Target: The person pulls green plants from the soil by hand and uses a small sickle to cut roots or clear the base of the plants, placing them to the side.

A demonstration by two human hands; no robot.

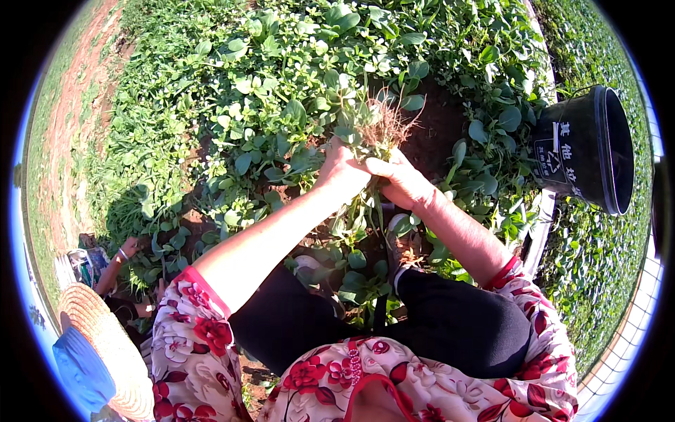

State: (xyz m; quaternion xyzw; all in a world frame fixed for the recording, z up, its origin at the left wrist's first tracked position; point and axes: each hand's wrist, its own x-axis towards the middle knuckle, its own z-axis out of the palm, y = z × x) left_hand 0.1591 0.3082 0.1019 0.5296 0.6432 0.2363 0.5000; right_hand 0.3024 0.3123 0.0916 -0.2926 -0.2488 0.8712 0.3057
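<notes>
My left hand (340, 169) and my right hand (398, 180) meet in front of me, both closed around a bundle of pulled green plants (360, 211). Pale, tangled roots (385, 124) stick up above my fingers, and the stems and leaves hang down below my hands. Both hands are over a bed of low leafy greens (281, 91) with patches of dark soil (436, 130) between the plants.
A black bucket (587, 148) lies tilted at the right, beside a pale bed edge (538, 232). At lower left another person in a straw hat (98, 344) crouches with hands in the plants. A reddish dirt path (70, 119) runs along the left.
</notes>
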